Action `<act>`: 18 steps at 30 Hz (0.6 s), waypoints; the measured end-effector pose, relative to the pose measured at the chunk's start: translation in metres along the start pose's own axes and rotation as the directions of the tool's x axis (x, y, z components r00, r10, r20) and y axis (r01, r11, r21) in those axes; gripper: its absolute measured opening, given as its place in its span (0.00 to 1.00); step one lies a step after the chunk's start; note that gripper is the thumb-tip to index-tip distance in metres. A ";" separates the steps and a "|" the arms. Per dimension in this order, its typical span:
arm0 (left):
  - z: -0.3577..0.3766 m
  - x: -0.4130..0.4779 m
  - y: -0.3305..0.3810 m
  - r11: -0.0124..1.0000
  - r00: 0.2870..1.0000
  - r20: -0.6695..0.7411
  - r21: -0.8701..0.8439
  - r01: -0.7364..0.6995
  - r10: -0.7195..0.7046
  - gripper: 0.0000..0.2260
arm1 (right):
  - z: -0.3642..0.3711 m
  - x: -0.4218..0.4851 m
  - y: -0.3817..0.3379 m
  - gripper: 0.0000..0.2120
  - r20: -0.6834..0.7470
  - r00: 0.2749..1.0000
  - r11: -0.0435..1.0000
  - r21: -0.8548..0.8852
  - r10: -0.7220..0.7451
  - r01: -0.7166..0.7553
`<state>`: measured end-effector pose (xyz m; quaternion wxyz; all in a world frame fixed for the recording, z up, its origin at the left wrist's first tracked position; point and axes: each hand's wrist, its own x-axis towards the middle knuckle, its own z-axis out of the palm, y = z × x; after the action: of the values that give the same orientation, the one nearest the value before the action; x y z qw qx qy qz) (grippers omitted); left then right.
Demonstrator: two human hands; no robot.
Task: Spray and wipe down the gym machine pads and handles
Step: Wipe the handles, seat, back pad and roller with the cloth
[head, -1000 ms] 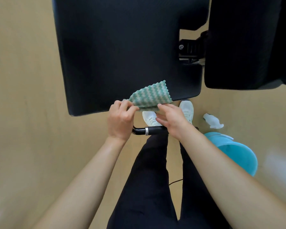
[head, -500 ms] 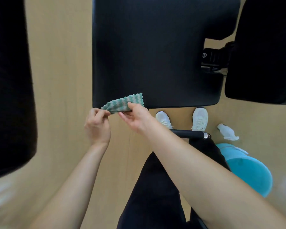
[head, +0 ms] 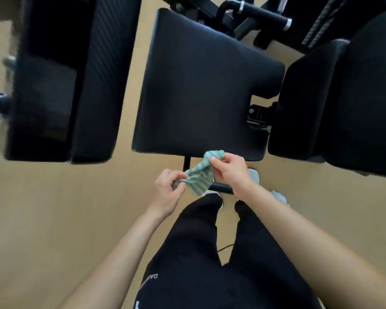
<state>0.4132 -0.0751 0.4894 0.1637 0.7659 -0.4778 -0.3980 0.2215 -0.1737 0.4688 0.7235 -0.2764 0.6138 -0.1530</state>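
- The left hand (head: 165,192) pinched the lower end of the green-and-white cloth (head: 198,176), fingers curled round it.
- The right hand (head: 230,170) pinched the cloth's upper end between thumb and fingers.
- The cloth hung bunched between both hands, at the near edge of the middle pad (head: 198,85); contact with it could not be told.
- A left pad (head: 60,85) and a right pad (head: 334,103) flanked it, with a black handle (head: 263,15) behind.
- A tan floor (head: 54,208) lay below.

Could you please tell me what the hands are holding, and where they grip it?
A green-striped cloth: left hand pinches its lower end, right hand its upper end.
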 end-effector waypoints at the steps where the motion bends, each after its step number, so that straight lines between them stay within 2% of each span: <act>1: 0.004 -0.006 0.013 0.998 0.999 0.034 -0.063 0.016 -0.014 0.12 | -0.013 -0.009 -0.002 0.06 -0.018 1.000 0.999 -0.036 -0.013 0.013; 6: 0.010 -0.031 0.067 0.963 0.993 0.114 -0.262 0.059 -0.030 0.07 | -0.048 -0.057 -0.016 0.07 -0.021 0.996 0.954 -0.291 -0.084 0.074; 8: 0.006 -0.040 0.084 0.938 0.992 0.123 -0.341 0.065 -0.024 0.03 | -0.050 -0.081 -0.024 0.13 0.042 0.993 0.908 -0.403 -0.111 0.119; 11: -0.009 -0.052 0.098 0.899 0.984 0.178 -0.428 0.094 -0.019 0.07 | -0.035 -0.117 -0.042 0.23 0.202 0.970 0.865 -0.454 -0.134 0.214; 15: -0.043 -0.072 0.099 0.861 0.997 0.074 -0.508 0.012 0.029 0.05 | 0.005 -0.155 -0.060 0.23 0.389 0.905 0.756 -0.535 -0.175 0.376; 18: -0.077 -0.091 0.085 0.797 1.000 0.017 -0.604 0.024 -0.018 0.04 | 0.047 -0.172 -0.056 0.19 0.408 0.879 0.647 -0.606 -0.246 0.462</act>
<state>0.4006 -0.0484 0.6324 0.3920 0.6770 -0.3185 -0.5353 0.2396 -0.1122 0.6448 0.6050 -0.6594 0.4461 -0.0122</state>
